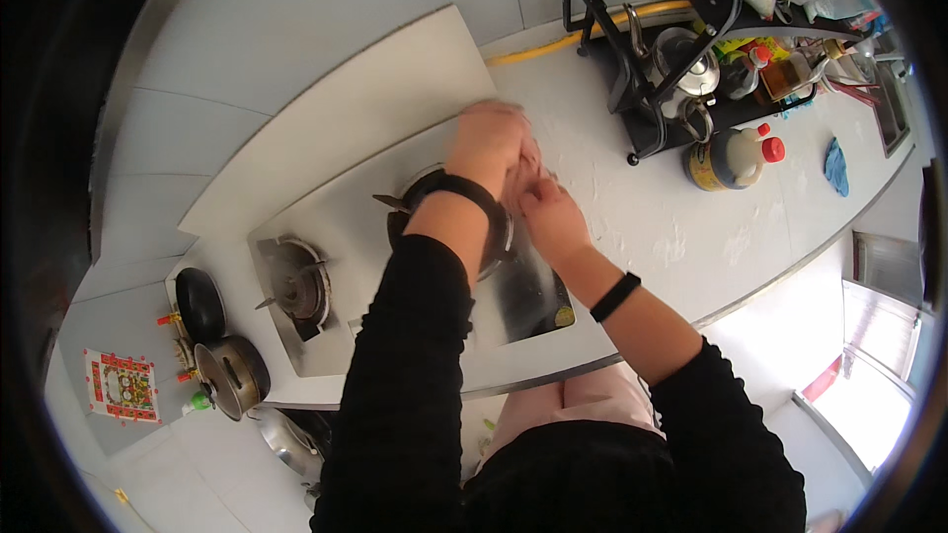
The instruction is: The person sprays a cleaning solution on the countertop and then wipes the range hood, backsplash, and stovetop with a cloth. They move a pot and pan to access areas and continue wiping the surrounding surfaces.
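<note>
My left hand [492, 139] and my right hand [550, 209] meet over the right edge of the steel gas hob [466, 318], close to its right burner [422, 185]. Both are blurred, and their fingers overlap, so whether something thin lies between them cannot be told. A dark band circles each wrist. Beneath my left forearm the right burner is partly hidden. The left burner [300, 285] shows its pan supports. Whitish wet marks or smears [670, 244] spread over the white countertop [652, 200] to the right of my hands.
A black rack [637, 104] holds a steel kettle [678, 81] and bottles at the back right. Before it stands a large red-capped bottle [722, 159]; a blue cloth [836, 166] lies farther right. At the left are a lidded pot [233, 377] and a black pan [200, 306].
</note>
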The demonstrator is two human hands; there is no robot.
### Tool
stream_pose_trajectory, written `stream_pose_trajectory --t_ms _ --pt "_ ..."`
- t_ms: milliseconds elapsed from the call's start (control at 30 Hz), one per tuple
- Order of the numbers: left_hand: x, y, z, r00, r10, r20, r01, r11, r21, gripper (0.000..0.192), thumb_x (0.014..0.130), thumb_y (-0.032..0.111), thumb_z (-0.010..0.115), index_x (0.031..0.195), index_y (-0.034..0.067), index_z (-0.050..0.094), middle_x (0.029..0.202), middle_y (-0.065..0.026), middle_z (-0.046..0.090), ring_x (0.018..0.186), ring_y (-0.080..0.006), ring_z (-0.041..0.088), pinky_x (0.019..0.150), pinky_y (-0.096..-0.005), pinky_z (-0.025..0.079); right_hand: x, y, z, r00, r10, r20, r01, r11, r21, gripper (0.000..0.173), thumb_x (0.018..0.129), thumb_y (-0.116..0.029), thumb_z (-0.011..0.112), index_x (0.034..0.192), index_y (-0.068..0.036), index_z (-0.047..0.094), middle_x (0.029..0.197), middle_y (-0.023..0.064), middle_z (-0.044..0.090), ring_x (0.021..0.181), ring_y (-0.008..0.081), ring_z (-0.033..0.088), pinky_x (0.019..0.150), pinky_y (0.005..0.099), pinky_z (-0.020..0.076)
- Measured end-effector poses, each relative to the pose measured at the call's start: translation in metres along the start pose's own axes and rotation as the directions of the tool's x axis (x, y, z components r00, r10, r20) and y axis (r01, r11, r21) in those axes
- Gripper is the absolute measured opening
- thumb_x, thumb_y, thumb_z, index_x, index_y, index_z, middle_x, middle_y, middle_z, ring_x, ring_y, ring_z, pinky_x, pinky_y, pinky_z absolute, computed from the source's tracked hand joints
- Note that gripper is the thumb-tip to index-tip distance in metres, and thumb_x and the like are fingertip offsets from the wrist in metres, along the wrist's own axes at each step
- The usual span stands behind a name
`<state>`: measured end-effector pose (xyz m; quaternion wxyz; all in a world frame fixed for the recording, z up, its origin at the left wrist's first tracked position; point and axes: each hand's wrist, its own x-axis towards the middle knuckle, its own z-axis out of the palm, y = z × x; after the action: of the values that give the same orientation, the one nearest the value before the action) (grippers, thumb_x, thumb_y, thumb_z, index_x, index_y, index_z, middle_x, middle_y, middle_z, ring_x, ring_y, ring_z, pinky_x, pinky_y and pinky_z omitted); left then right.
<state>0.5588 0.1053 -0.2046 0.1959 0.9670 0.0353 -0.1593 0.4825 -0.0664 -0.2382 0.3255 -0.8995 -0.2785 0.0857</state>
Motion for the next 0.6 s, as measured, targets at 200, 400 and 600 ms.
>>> stream_pose_trajectory --t_ms 200,400,600 --pt "0.003 0.007 0.088 0.994 0.102 -0.041 -0.097 0.989 0.115 0.009 0.077 0.019 0.066 0.080 0.013 0.071 0.089 -0.0046 0.072 0.091 -0.0202 0.069 0.074 -0.0340 0.055 -0.065 0.011 -0.009 0.997 -0.073 0.032 0.073 0.997 0.003 0.007 0.083 -0.012 0.064 0.088 -0.007 0.065 0.098 0.0152 0.061 0.092 0.0382 0.062 0.077 0.0463 0.0553" --pt "-0.019 0.010 0.144 0.944 0.330 0.010 -0.327 0.938 -0.115 0.015 0.084 0.014 0.056 0.074 0.013 0.067 0.082 -0.0024 0.070 0.088 -0.0146 0.068 0.070 -0.0322 0.053 -0.112 0.029 -0.014 0.982 -0.095 0.160 0.092 0.995 0.030 0.013 0.082 -0.012 0.065 0.095 -0.010 0.066 0.101 0.0139 0.061 0.091 0.0368 0.062 0.073 0.0477 0.0546" --pt "-0.075 0.055 0.071 0.945 0.328 -0.004 -0.325 0.934 -0.151 0.007 0.082 0.009 0.065 0.088 0.010 0.067 0.095 -0.0136 0.072 0.095 -0.0334 0.069 0.073 -0.0421 0.053 -0.101 0.042 -0.053 0.990 0.080 0.119 -0.101 0.978 0.185 0.013 0.078 -0.012 0.067 0.089 -0.007 0.072 0.082 0.0135 0.065 0.076 0.0337 0.063 0.070 0.0447 0.0537"
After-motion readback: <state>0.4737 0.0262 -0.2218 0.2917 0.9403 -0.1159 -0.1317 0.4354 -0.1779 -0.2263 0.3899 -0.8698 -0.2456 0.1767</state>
